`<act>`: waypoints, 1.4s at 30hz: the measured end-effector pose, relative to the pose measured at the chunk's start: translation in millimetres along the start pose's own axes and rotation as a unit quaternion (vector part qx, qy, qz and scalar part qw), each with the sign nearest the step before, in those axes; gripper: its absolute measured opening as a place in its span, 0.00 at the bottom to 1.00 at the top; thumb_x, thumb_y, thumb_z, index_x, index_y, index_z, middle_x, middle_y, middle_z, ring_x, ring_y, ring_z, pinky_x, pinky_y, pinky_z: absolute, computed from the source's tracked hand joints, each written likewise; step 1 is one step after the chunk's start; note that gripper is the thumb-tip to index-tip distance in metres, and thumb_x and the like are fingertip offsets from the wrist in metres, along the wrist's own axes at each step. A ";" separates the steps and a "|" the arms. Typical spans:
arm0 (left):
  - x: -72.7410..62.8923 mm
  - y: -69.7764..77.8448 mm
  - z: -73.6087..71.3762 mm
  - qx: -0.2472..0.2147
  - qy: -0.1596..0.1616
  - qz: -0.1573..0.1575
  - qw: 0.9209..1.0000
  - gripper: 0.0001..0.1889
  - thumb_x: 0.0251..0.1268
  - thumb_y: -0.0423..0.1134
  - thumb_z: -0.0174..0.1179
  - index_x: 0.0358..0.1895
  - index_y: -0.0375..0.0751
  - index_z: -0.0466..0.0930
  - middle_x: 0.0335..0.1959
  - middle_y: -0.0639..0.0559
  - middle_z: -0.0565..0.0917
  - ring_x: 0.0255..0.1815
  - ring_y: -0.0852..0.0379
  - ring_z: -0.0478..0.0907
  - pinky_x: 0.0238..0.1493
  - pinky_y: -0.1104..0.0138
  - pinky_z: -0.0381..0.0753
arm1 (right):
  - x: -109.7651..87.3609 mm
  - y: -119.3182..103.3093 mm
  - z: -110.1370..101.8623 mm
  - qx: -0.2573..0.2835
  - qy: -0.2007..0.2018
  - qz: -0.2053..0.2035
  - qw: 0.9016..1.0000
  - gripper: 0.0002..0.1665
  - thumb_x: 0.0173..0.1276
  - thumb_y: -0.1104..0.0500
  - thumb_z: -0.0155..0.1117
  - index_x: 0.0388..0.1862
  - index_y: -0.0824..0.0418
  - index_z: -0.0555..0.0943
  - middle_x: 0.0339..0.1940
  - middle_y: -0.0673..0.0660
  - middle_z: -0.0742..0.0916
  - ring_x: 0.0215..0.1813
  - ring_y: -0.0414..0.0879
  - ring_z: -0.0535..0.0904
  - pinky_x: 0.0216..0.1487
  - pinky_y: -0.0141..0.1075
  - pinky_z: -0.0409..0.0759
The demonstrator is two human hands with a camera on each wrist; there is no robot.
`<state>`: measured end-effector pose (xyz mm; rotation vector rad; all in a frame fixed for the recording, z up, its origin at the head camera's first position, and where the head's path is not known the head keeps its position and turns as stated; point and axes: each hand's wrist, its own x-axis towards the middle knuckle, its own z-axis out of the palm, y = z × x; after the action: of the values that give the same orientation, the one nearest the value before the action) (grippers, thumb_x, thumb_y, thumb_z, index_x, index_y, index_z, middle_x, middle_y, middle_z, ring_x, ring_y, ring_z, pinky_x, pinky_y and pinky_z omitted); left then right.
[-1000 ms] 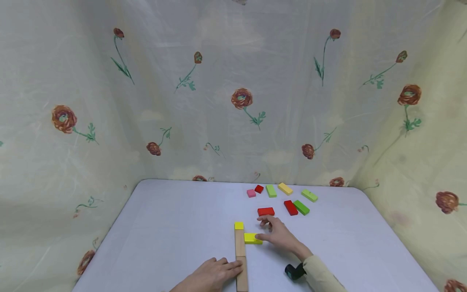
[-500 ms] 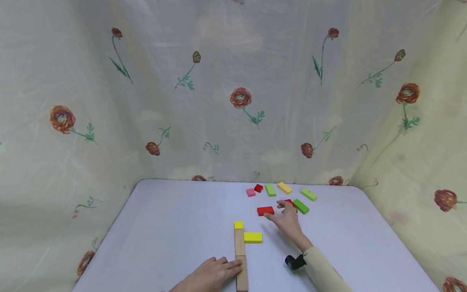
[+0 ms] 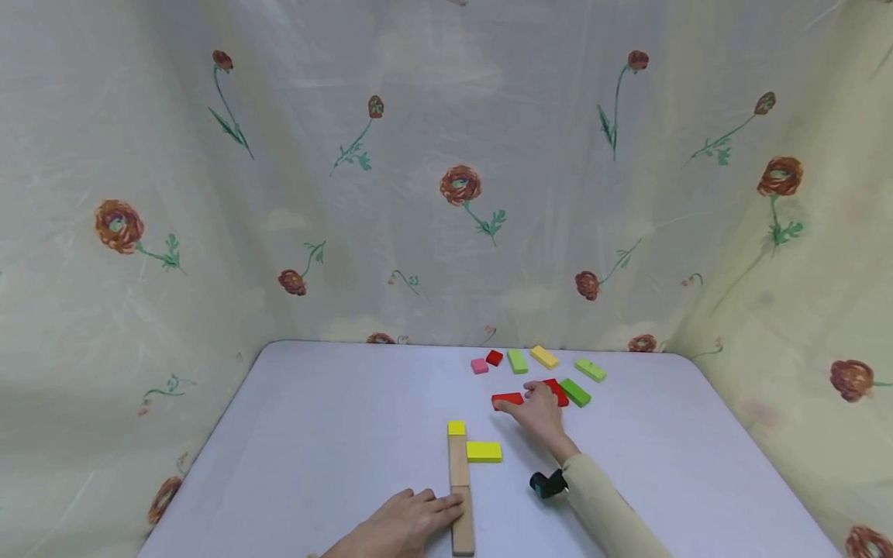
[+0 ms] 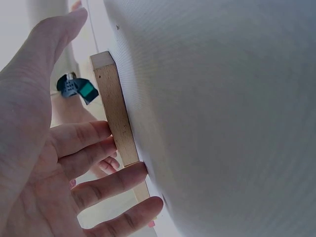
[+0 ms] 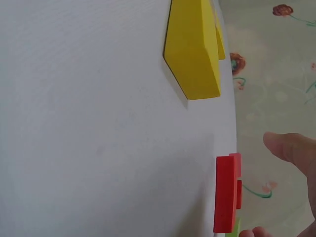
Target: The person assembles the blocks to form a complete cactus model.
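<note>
Two wooden blocks lie end to end, the far block (image 3: 458, 463) and the near block (image 3: 463, 531), with a small yellow block (image 3: 456, 428) at the far end. A longer yellow block (image 3: 484, 452) juts out rightward from the row. My left hand (image 3: 405, 523) rests its extended fingertips against the wooden row (image 4: 116, 108). Beyond the yellow block, my right hand (image 3: 540, 418) hovers over a red block (image 3: 507, 397), thumb over its left part and fingers past its right end. The right wrist view shows the thumb (image 5: 284, 145) apart from this red block (image 5: 225, 195).
A second red block (image 3: 560, 393) leans close to a green block (image 3: 575, 393) right of my right hand. Farther back lie a pink block (image 3: 479, 366), a small dark red one (image 3: 494, 358), light green ones (image 3: 517, 361) and a pale yellow one (image 3: 544, 356). Floral cloth hangs behind the table.
My right hand has left the longer yellow block, moved away from me to the red blocks, then shifted slightly left over the nearer one. The left hand has stayed on the wooden row.
</note>
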<state>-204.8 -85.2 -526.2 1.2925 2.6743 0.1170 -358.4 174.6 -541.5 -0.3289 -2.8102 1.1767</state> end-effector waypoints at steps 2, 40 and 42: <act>-0.2 -0.3 0.5 0.004 0.008 0.004 1.000 0.43 0.51 0.71 0.60 0.70 0.56 0.67 0.68 0.63 0.71 0.46 0.68 0.73 0.37 0.71 0.74 | 1.0 -0.6 2.4 -0.005 -0.002 0.005 1.000 0.46 0.51 0.42 0.76 0.60 0.65 0.67 0.56 0.66 0.76 0.57 0.58 0.70 0.53 0.51 0.77; 0.9 -0.3 -0.8 -0.010 -0.010 -0.008 1.000 0.42 0.52 0.71 0.59 0.71 0.58 0.66 0.68 0.65 0.71 0.46 0.69 0.73 0.40 0.69 0.76 | 6.0 19.1 -15.9 -0.057 -0.106 -0.105 0.987 0.31 0.51 0.52 0.77 0.55 0.58 0.79 0.48 0.56 0.80 0.54 0.52 0.70 0.46 0.45 0.78; 1.3 -0.3 -0.3 -0.012 -0.012 -0.008 1.000 0.42 0.52 0.71 0.60 0.71 0.58 0.66 0.68 0.65 0.71 0.46 0.69 0.73 0.40 0.70 0.76 | 5.5 21.2 -16.7 -0.050 -0.117 -0.115 0.985 0.31 0.51 0.52 0.78 0.54 0.57 0.79 0.49 0.56 0.80 0.54 0.51 0.71 0.48 0.45 0.78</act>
<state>-205.9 -84.4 -526.1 1.2562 2.6548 0.1312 -357.7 201.9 -544.9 0.1347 -3.0081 1.0891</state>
